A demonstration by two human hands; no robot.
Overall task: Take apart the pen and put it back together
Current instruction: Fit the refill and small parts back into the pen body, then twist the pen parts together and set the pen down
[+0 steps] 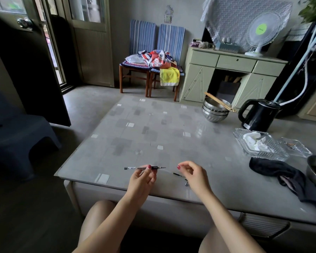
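Observation:
My left hand (143, 177) pinches a slim pen (130, 168) near its dark grip and holds it level just above the table's front edge, pointed tip to the right. My right hand (191, 173) hovers a short way right of the tip with its fingers loosely curled and nothing visible between thumb and forefinger. A thin clear tube with a black end (176, 174) lies on the table between the hands and runs partly under my right hand. A small metallic piece (186, 184) rests by my right wrist.
The glass-topped table (153, 132) carries stacked steel bowls with chopsticks (215, 111), a black kettle (259, 115), glass trays (261, 145) and a dark cloth (277, 172) on its right side. A dark stool (20, 130) stands to the left of the table.

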